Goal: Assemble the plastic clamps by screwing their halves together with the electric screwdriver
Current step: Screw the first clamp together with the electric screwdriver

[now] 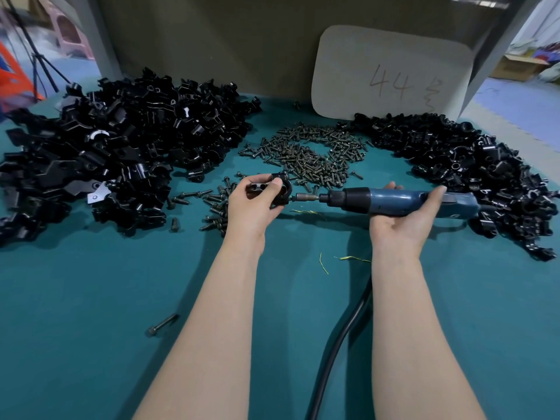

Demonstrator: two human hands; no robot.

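My left hand point(251, 204) grips a black plastic clamp point(280, 189) above the green table. In my right hand point(403, 216) lies the blue electric screwdriver point(391, 201), held level, with fingers curled round its body. Its bit point(304, 196) points left and meets the clamp's right side. A heap of dark screws point(312, 153) lies just behind the hands. A large pile of black clamp halves point(121, 147) fills the left of the table, and another pile of black parts point(472, 168) lies on the right.
The screwdriver's black cable point(342, 338) runs down between my forearms to the near edge. One loose screw point(162, 325) lies on the green mat at the lower left. A grey card marked 44 point(391, 77) leans on the back wall. Thin yellow threads point(324, 263) lie near my right wrist.
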